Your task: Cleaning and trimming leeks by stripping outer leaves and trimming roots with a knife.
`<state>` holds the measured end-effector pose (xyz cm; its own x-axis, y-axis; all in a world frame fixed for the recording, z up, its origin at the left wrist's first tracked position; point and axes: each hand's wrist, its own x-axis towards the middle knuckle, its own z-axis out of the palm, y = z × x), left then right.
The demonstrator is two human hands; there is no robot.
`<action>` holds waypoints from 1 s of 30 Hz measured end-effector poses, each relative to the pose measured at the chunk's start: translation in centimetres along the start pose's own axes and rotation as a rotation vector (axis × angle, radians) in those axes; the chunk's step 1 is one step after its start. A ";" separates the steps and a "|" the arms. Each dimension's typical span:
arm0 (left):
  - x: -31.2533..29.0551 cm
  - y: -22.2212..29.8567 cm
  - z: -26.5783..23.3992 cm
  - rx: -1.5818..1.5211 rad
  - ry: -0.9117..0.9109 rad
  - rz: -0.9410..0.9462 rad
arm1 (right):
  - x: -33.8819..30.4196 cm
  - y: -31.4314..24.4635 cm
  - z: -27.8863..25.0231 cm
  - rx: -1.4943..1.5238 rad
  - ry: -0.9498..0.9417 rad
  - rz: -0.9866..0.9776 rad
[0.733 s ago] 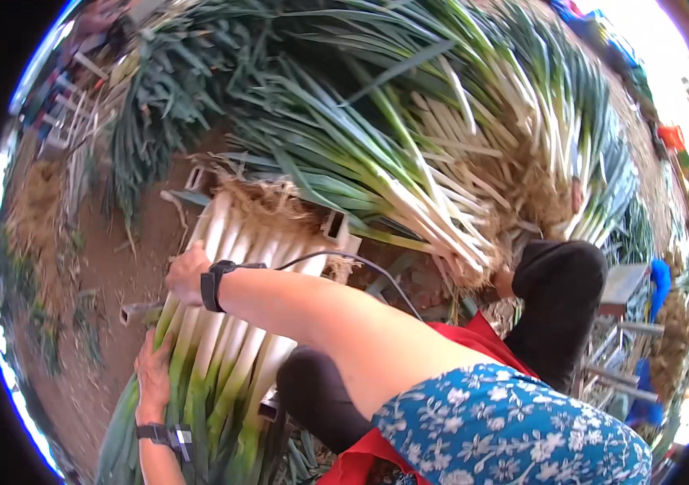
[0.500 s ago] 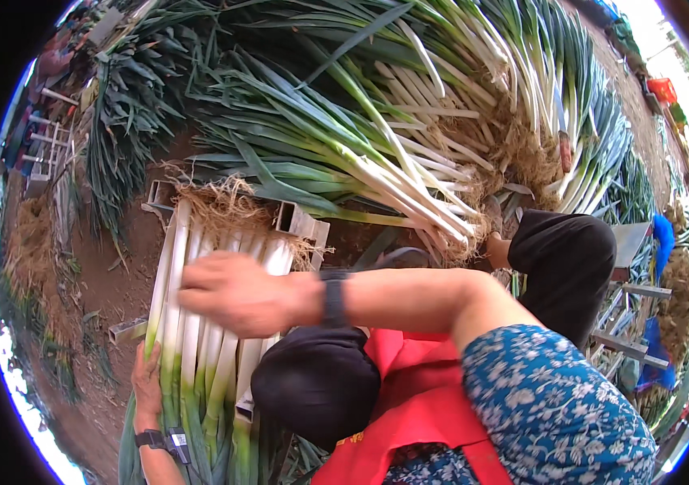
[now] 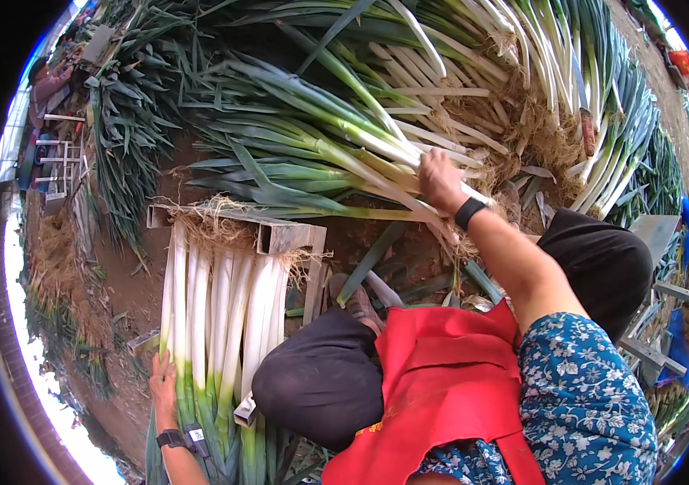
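Note:
A row of leeks [image 3: 223, 307] lies side by side in a metal rack [image 3: 292, 236] at the left, white shanks toward me and roots at the far end. Against the outer left side of this row, low down, rests my left hand [image 3: 164, 388], its fingers stretched along the stalks. My right hand [image 3: 441, 184] is out over the loose pile, closed around the white part of leeks [image 3: 397, 147]. How many stalks it grips is hidden by the fingers. Their green leaves trail off to the upper left.
More leeks with tangled roots [image 3: 554, 153] heap up at the far right, where a knife [image 3: 587, 129] with a wooden handle stands among them. Dark leaf bundles [image 3: 130, 121] fill the far left. A person [image 3: 47, 85] is at the far left edge. Metal bars [image 3: 643, 352] stand at the right.
My right hand has swung from above the racked leeks to the loose pile at the upper right and closed there. My left hand stays beside the racked row.

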<state>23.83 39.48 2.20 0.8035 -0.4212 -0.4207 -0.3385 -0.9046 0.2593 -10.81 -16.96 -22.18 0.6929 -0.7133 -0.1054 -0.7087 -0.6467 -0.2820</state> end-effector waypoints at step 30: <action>-0.3 -2.4 2.5 -0.178 0.107 -0.043 | 0.6 -2.7 0.1 0.270 -0.246 -0.055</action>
<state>23.15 41.59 -0.46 0.8659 -0.3647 -0.3424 -0.2186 -0.8915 0.3968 -8.50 -15.62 -21.60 0.7635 -0.5720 -0.2998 -0.6315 -0.5642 -0.5319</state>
